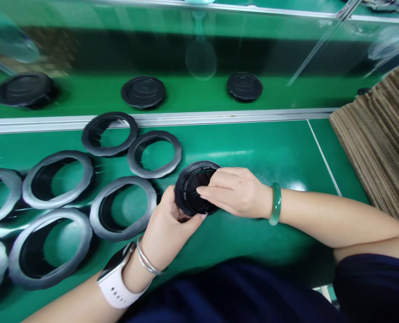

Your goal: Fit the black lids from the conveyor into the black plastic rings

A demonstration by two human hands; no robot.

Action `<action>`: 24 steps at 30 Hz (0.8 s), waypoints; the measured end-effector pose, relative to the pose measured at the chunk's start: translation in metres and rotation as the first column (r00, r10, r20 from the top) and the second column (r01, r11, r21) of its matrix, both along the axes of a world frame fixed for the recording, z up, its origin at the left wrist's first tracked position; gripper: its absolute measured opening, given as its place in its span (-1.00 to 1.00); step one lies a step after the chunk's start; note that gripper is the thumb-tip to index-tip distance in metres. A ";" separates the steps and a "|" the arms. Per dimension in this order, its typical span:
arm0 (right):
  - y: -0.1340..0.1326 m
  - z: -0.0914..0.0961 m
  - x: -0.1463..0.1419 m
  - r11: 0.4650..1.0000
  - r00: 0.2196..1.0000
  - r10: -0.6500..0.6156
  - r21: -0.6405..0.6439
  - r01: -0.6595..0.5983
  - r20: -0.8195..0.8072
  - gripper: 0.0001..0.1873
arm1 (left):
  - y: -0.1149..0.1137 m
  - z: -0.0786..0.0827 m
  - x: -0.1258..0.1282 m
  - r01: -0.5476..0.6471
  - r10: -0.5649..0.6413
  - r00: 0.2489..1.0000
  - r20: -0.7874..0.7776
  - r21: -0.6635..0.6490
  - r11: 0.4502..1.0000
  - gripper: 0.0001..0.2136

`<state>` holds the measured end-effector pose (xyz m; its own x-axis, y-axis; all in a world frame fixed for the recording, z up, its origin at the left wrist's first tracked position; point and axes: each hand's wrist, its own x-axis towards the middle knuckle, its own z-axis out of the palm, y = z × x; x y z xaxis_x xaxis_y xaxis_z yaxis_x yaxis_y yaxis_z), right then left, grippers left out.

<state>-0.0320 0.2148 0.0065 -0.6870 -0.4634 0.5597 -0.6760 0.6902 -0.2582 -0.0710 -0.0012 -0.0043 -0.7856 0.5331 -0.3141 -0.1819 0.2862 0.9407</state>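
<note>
A round black plastic cap with a raised rim [185, 179] is tilted up above the green bench, its hollow side facing me. My left hand [172, 220] grips its lower left edge, thumb at the bottom and fingers round the side. My right hand [236, 190] reaches into the hollow from the right, fingers pinched together against the inner face. Whatever those fingertips hold, if anything, is hidden. Left of the cap lie several black rings with scalloped rims, the nearest being one ring [97, 220] beside my left hand.
Behind a metal rail [219, 117], black round caps sit on a green strip, among them a middle cap [143, 92] and a right cap [245, 86]. A stack of corrugated cardboard [377, 134] stands at the right. The green bench [270, 152] carries a white line.
</note>
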 end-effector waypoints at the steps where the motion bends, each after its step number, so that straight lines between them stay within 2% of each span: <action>1: 0.000 0.001 0.000 1.000 1.000 0.001 0.001 -0.001 0.010 -0.73 | 0.000 0.000 0.001 0.000 0.000 1.000 -0.005 0.001 1.000 -0.48; 7: -0.001 0.010 0.003 0.999 1.000 -0.008 0.047 0.008 -0.004 -0.69 | -0.001 -0.001 0.003 -0.002 -0.001 0.998 -0.069 -0.038 0.999 -0.51; 13: 0.001 0.005 0.002 1.000 0.999 0.012 0.026 -0.011 -0.041 -0.75 | -0.002 -0.002 0.003 -0.003 0.001 0.998 -0.064 -0.039 0.999 -0.49; 19: -0.001 0.007 0.003 0.998 0.998 -0.025 0.052 0.022 0.065 -0.70 | -0.001 0.000 0.004 0.010 -0.014 0.998 -0.064 -0.055 0.998 -0.52; 24: -0.007 0.013 0.007 0.996 0.980 -0.087 0.046 0.080 0.181 -0.76 | 0.001 0.001 0.004 0.010 -0.016 0.996 -0.087 -0.064 0.998 -0.57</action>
